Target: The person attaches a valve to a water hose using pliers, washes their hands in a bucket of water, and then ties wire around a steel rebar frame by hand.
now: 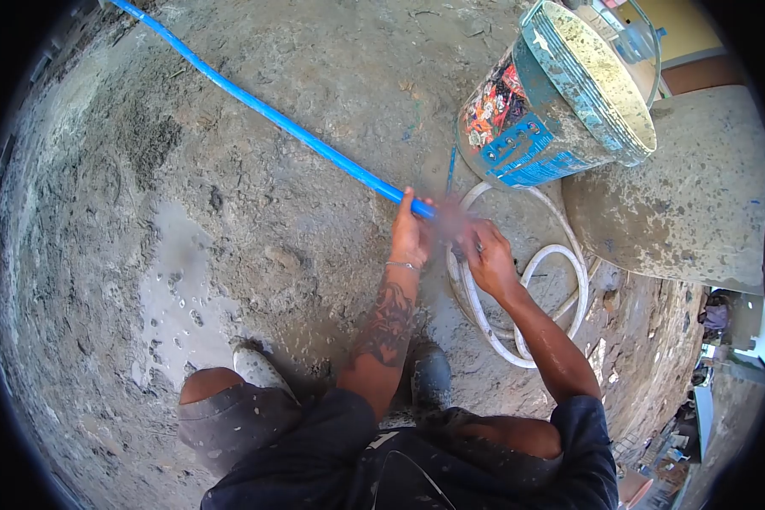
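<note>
A blue hose (pixel 293 129) runs from the upper left down to the middle of the view. Close to its lower end my left hand (pixel 410 231) is closed around it, thumb on top. Just right of that end is my right hand (pixel 491 257), with its fingers bent. A blurred patch, perhaps spraying water, covers the hose's end and the right fingertips, so whether those fingers touch anything is hidden. Beneath and beside the right hand, a whitish hose (pixel 561 248) lies in loose coils on the ground.
A splattered paint bucket (pixel 518 127) stands at the upper right, beside a large rounded grey container (pixel 680 200). Wet, muddy ground (pixel 255 221) spreads around my boots (pixel 431 374), with a puddle (pixel 178 306) to the left. Assorted clutter (pixel 676 446) lies at the lower right.
</note>
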Demonstrator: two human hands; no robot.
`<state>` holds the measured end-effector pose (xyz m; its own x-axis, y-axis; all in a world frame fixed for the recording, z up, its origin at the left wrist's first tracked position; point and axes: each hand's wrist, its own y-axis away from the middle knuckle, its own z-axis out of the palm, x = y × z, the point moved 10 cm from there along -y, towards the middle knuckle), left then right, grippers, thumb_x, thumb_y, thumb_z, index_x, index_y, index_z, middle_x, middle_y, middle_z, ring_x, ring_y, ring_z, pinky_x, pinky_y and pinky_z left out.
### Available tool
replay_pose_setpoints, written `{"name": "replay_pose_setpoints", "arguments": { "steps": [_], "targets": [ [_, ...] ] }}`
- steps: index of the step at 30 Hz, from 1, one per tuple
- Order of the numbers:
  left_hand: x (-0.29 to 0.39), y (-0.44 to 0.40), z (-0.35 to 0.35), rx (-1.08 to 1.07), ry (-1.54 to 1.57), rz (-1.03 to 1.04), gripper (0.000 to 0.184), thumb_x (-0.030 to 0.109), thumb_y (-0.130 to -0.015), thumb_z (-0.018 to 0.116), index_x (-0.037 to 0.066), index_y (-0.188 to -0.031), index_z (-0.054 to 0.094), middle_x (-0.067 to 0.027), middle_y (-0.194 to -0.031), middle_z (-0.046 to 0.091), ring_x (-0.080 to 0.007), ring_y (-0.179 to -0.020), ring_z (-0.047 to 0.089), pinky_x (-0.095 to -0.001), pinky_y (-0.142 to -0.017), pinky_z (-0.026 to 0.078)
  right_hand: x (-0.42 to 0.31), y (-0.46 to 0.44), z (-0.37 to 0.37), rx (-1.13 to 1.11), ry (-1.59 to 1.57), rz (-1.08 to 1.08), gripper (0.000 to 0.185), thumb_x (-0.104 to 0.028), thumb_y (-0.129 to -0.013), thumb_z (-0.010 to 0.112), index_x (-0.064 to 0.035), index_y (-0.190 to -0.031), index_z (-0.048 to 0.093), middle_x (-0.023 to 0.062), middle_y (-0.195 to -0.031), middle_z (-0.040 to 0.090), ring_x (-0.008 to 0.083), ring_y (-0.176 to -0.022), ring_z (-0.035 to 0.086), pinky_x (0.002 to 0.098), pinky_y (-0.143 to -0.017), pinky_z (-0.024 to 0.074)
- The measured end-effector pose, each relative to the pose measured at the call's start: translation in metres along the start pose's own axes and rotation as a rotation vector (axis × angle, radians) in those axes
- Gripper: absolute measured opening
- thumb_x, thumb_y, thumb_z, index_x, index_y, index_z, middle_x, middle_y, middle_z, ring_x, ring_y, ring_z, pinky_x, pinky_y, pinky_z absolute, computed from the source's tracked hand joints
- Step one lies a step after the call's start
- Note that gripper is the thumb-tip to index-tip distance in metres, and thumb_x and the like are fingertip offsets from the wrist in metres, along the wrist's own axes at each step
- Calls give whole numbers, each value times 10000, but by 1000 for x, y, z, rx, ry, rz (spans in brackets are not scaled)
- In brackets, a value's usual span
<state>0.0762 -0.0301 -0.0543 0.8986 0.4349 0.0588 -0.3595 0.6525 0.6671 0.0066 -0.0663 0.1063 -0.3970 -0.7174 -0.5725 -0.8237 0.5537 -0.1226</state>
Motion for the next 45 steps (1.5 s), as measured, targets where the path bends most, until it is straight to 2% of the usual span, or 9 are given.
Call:
{"name": "replay_pose_setpoints", "arguments": {
  "steps": [5, 21, 24, 26, 32, 33, 38, 42, 45],
  "targets": [
    [-3, -22, 10, -15, 39, 103, 325, 386, -879, 458, 127, -698, 382, -7, -575, 377, -159, -549, 424, -366, -599, 438, 13, 1, 19, 88, -34, 101, 257, -185, -878, 471, 8, -1040, 418, 261, -840, 546, 440, -766, 539, 452, -616, 425],
    [-1, -12, 10, -39, 33, 179, 321, 363, -893, 434, 109, -709, 366, -12, -549, 353, -156, -514, 408, -360, -581, 457, 15, 0, 25, 46, -47, 108, 228, -180, -849, 528, 15, -906, 425, 251, -742, 539, 436, -681, 541, 465, -554, 411],
    [-9, 2, 15, -13, -109, 127, 319, 368, -877, 465, 96, -731, 386, -25, -570, 406, -169, -549, 457, -345, -559, 456, 13, -1, 15, 24, 39, 175, 255, -202, -846, 531, 27, -912, 438, 247, -778, 537, 415, -702, 542, 457, -586, 414],
    [-25, 5, 13, -38, -116, 157, 327, 374, -850, 509, 92, -725, 400, -33, -581, 443, -171, -552, 482, -315, -530, 445, -20, -3, 8, 18, 287, -85, 307, -258, -844, 524, 41, -896, 477, 230, -789, 533, 383, -705, 534, 439, -628, 413],
    [-6, 17, -8, 228, -386, 537, 283, 280, -805, 563, 63, -656, 457, -2, -574, 426, -126, -502, 419, -290, -481, 368, -16, -11, -6, -4, 113, 91, 250, -239, -815, 532, 5, -775, 562, 163, -700, 531, 352, -678, 522, 416, -639, 412],
    [-6, 18, -12, 263, -294, 552, 262, 228, -786, 554, 48, -618, 464, 5, -579, 427, -114, -500, 398, -296, -481, 347, -26, -14, -7, -33, 232, -10, 176, -147, -783, 620, 12, -792, 547, 125, -644, 572, 214, -515, 551, 321, -488, 428],
    [-4, 11, -13, 290, -448, 561, 221, 189, -778, 515, 52, -613, 463, -9, -575, 451, -121, -484, 416, -297, -463, 354, -5, -9, 0, 24, 192, -29, 199, -155, -827, 581, 18, -740, 534, 93, -537, 553, 136, -430, 490, 284, -437, 398],
    [-11, 22, -1, 186, -316, 406, 210, 198, -788, 498, 40, -653, 470, -25, -552, 467, -142, -443, 460, -292, -407, 372, 41, -1, 3, 97, -229, 336, 252, -182, -853, 553, -8, -677, 509, 37, -513, 522, 81, -390, 449, 226, -367, 340],
    [-8, 27, 7, 157, -286, 359, 205, 199, -796, 488, 32, -678, 471, -38, -532, 470, -156, -422, 473, -296, -384, 379, 78, 24, 22, 116, -630, 826, 214, -168, -834, 501, 7, -712, 503, 100, -548, 556, 138, -386, 506, 227, -349, 403]
  ]
}}
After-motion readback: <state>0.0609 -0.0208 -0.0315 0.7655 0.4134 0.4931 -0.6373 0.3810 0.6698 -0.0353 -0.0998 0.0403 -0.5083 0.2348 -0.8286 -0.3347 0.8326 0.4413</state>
